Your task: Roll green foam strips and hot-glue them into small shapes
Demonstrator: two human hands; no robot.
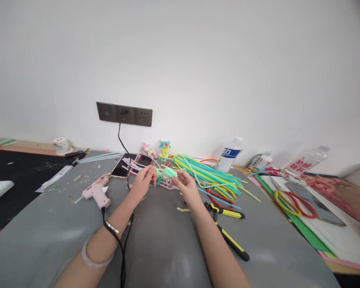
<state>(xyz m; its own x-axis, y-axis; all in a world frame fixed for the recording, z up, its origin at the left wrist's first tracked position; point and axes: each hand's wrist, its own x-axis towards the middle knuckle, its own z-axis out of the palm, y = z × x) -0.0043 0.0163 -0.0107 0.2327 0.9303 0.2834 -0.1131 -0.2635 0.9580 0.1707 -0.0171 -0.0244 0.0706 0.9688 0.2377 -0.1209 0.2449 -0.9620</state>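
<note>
Between my two hands is a small mint-green pipe cleaner piece (169,173), with a yellower green part at its left side. My left hand (143,181) is closed in a pinch at the left side of it. On the other side, the fingers of my right hand (186,185) are pinched on the mint-green end. Fine details of the piece are blurred. Just behind my right hand lies a bundle of green, yellow and blue pipe cleaners (208,172). A pink glue gun (97,193) lies left of my left forearm, its black cord passing under that arm.
Yellow-black pliers (232,242) lie right of my right forearm. Two small colourful figures, one a blue-yellow figure (165,150), stand by the wall. A white bottle (229,155) is behind the bundle. At right are red-yellow scissors (295,204), a phone (315,203) and another person's blurred arm (355,198).
</note>
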